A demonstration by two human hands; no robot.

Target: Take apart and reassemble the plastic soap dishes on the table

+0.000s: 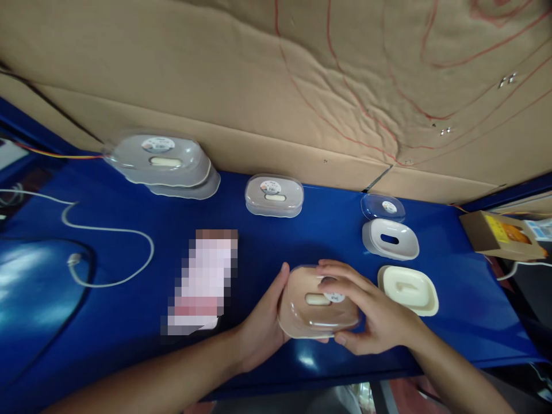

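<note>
A tan, rounded soap dish [297, 296] with a clear lid, a round white label and a pale slot in its middle is held between both hands above the front of the blue table. My left hand [265, 330] grips its left side, thumb up along the edge and the other fingers mostly hidden underneath. Over the right end of the lid curls my right hand [375, 313], with its fingers on top and the thumb at the near edge. To the right lie a cream tray [407, 290], a white slotted tray [390, 238] and a separate clear lid [382, 207].
Grey lidded soap dishes stand along the back, one [275, 196] alone and a stack [164, 164] further left. A blurred-out phone-like object [202, 282] lies left of my hands. A white cable [116, 230] loops at left. An open cardboard box [495, 236] sits at right.
</note>
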